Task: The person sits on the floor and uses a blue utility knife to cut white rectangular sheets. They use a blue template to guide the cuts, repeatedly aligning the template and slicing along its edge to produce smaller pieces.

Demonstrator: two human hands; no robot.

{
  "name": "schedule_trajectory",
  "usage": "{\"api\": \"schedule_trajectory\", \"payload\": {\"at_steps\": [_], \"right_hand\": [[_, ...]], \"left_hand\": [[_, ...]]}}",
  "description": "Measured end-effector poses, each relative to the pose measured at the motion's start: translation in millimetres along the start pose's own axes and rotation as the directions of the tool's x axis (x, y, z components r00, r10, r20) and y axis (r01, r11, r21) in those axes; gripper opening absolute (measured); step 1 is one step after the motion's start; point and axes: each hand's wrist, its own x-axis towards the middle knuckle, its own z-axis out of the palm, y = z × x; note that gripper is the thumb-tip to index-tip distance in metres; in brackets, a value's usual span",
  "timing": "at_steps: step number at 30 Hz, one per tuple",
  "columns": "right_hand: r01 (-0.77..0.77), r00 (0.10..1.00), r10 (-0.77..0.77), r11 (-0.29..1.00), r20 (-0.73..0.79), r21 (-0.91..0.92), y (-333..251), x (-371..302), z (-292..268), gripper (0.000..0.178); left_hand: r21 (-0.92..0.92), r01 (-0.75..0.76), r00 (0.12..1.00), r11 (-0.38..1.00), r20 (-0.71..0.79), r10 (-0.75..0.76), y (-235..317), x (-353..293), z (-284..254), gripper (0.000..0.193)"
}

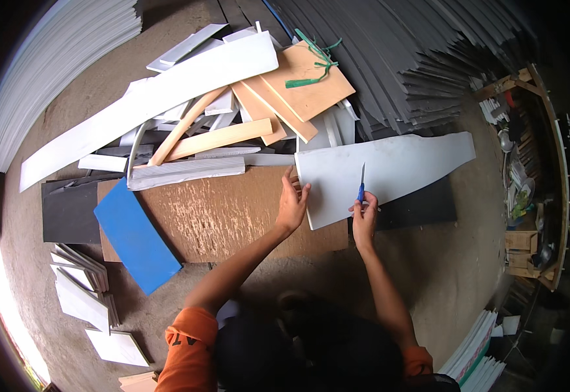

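A long white foam sheet (pixel 402 163) with a wavy, tapering right end lies in front of me, tilted over the brown board. My left hand (pixel 291 206) grips the sheet's left edge, with the thumb at the near face; some fingertips are hidden. Held in my right hand (pixel 365 219) is a utility knife (pixel 361 193) with a blue handle. Its long, thin blade points away from me above the white surface. My right fingers are closed around the handle near the sheet's lower edge.
A heap of white offcuts (pixel 167 91) and tan sheets (pixel 304 78) with a green strap (pixel 308 83) lies beyond a worn brown board (pixel 219 219). A blue sheet (pixel 134 235) overlaps that board. Dark stacked sheets (pixel 402 59) fill the back right; white stacks (pixel 82 287) stand left.
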Motion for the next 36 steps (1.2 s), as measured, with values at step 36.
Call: {"api": "schedule_trajectory", "payload": {"at_steps": [36], "right_hand": [[0.534,0.736,-0.448,0.845,0.507,-0.027,-48.4,-90.9,169.5,0.036]], "left_hand": [[-0.111,0.598,0.066,0.794,-0.980,-0.186,-40.6,-201.9,-258.8,0.058]]}}
